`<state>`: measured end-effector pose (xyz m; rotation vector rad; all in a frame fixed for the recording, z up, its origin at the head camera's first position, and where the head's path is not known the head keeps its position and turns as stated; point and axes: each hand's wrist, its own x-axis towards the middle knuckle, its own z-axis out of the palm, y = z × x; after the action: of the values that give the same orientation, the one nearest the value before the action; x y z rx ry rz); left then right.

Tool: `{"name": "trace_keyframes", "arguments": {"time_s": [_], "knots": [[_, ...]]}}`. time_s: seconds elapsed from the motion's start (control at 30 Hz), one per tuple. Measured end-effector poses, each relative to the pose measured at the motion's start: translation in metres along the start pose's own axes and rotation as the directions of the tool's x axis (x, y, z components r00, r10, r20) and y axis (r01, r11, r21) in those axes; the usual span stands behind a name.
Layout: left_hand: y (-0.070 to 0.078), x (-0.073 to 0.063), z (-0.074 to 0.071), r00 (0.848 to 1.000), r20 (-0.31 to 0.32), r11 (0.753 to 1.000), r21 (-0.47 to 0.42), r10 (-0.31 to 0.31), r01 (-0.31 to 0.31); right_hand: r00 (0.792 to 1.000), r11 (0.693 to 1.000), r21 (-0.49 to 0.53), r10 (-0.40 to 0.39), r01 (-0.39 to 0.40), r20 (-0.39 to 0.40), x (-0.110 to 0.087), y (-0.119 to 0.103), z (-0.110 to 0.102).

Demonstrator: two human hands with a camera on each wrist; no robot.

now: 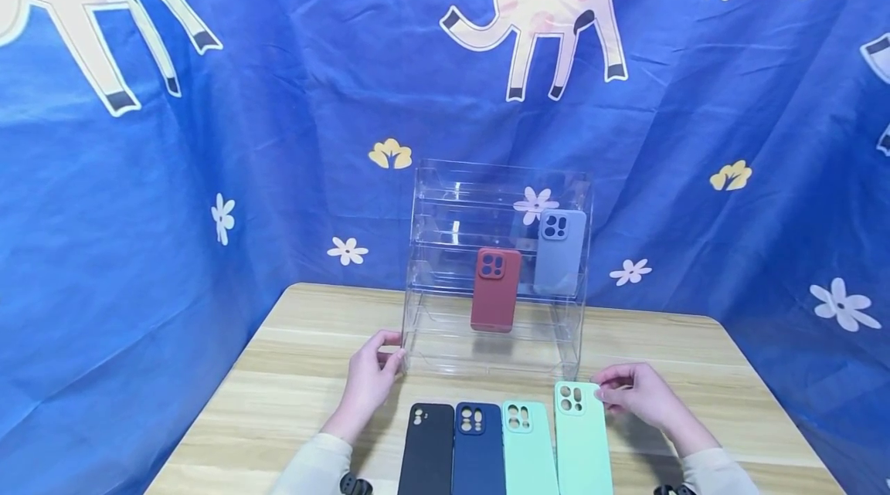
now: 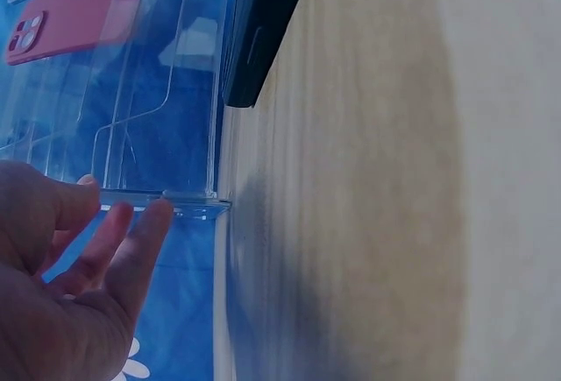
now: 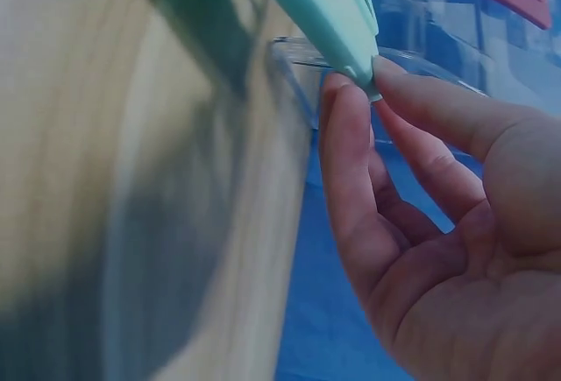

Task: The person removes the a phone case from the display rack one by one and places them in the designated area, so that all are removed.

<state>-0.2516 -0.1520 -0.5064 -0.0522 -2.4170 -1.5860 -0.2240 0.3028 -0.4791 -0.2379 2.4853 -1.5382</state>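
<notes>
My right hand [image 1: 643, 396] pinches the upper right corner of a light green phone case [image 1: 582, 441] between thumb and fingers. In the right wrist view the case [image 3: 326, 13] tilts up over the wood, its corner between the fingertips. My left hand [image 1: 370, 375] is at the lower left side of a clear acrylic display rack [image 1: 434, 360], its thumb and extended fingers right at the side panel [image 2: 162, 199]. On the rack's tiers stand a red phone case [image 1: 495, 298] and, higher to the right, a grey-blue phone case [image 1: 558, 259].
In a row before the rack are a black phone case [image 1: 427, 449], a dark blue phone case [image 1: 478, 452] and a mint green phone case [image 1: 530, 449]. They are on a wooden table [image 1: 278, 402]. A blue patterned curtain [image 1: 334, 109] hangs behind and at both sides.
</notes>
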Motion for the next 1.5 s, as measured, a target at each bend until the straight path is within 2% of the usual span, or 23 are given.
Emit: {"name": "trace_keyframes", "arguments": {"time_s": [0.33, 0.63, 0.93, 1.13, 1.5], "knots": [[0.000, 0.001, 0.000, 0.999, 0.016, 0.999, -0.025, -0.035, 0.035, 0.999, 0.999, 0.045, 0.011, -0.013, 0.046, -0.002, 0.019, 0.009], [0.000, -0.001, 0.000, 1.000, -0.005, 1.000, -0.004, -0.019, 0.019, 0.999, 0.998, 0.053, 0.012, -0.014, 0.044, 0.000, 0.027, 0.017], [0.002, -0.002, 0.000, 1.000, -0.012, 1.000, 0.001, -0.004, 0.004, 0.999, 0.999, 0.041, -0.008, 0.005, 0.051, 0.000, 0.025, 0.023], [0.002, -0.001, 0.000, 1.000, -0.007, 1.000, -0.005, -0.015, 0.015, 1.000, 1.000, 0.016, -0.005, 0.004, 0.030, -0.003, 0.021, 0.025], [0.000, 0.000, 0.001, 1.000, -0.001, 0.999, 0.013, -0.029, 0.029, 1.000, 0.995, -0.099, -0.010, 0.008, -0.023, -0.004, 0.012, 0.029]]}}
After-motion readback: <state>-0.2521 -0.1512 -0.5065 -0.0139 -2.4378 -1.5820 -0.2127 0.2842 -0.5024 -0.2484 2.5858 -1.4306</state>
